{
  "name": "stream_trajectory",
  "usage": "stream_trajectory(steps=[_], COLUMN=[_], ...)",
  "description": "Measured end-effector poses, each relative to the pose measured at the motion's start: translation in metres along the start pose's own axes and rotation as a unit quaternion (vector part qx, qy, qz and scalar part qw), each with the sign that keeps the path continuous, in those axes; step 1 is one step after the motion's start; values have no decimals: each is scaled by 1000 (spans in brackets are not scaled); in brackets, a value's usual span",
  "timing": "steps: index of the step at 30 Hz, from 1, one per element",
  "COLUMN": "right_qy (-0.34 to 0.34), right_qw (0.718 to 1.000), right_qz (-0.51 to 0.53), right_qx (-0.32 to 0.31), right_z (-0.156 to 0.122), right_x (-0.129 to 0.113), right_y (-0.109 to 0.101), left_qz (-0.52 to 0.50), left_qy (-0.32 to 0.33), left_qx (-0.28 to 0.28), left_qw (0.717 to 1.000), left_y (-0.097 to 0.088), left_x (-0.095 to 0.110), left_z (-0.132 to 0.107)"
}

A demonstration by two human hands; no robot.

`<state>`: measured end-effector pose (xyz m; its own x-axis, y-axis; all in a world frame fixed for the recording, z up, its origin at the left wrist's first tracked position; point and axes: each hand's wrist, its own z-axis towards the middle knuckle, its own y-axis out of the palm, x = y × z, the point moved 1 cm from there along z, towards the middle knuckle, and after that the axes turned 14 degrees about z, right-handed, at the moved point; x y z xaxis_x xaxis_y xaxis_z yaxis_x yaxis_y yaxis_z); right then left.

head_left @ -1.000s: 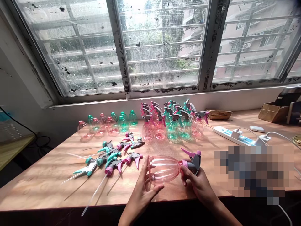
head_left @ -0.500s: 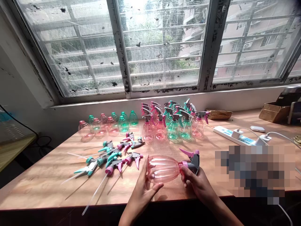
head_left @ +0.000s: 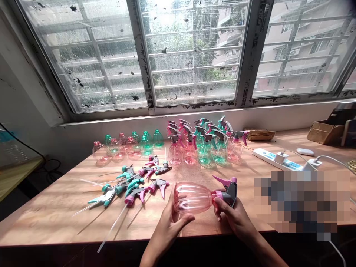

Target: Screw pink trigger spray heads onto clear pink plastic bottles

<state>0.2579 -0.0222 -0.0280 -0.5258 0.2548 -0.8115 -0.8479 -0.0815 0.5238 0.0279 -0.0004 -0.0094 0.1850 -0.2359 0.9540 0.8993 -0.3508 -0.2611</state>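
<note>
A clear pink spray bottle (head_left: 193, 198) lies sideways between my hands above the table's front edge. Its base is cupped in my left hand (head_left: 171, 222), thumb along the underside and fingers behind. My right hand (head_left: 232, 213) grips the neck end, thumb and fingers at the pink collar of the grey and pink spray head (head_left: 229, 191). That head sits on the bottle's mouth with its trigger pointing up and left. To the left lies a heap of loose spray heads (head_left: 133, 189) in pink, teal and grey, with thin tubes.
Headless pink and green bottles (head_left: 146, 146) stand at the back left. Several bottles with spray heads (head_left: 204, 152) stand at the back centre. On the right are a power strip (head_left: 275, 159) with chargers, a white case (head_left: 305, 152), a cardboard box (head_left: 322, 131) and a blurred patch.
My hands keep their hold on the bottle and its spray head. The bottle has shifted only slightly; everything else on the table stays in place.
</note>
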Motion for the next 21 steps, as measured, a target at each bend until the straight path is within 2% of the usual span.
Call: stream_trajectory(steps=[5,8,13,21], right_qy=[3,19,19,13], right_qw=[1000,1000,1000,1000], right_qz=[8,1,-10,2], right_qx=[4,-2,-2,10], right_z=[0,-1,-2,0], right_x=[0,-3,-6,-6], right_y=[1,3,4,5], left_qz=[5,22,42,51], left_qy=[11,-3,-4,25], left_qx=[2,-7,13,21], left_qw=[1000,1000,999,998], left_y=[1,-2,-4,1], left_x=[4,-1,-9,0], left_z=[0,-1,-2,-1])
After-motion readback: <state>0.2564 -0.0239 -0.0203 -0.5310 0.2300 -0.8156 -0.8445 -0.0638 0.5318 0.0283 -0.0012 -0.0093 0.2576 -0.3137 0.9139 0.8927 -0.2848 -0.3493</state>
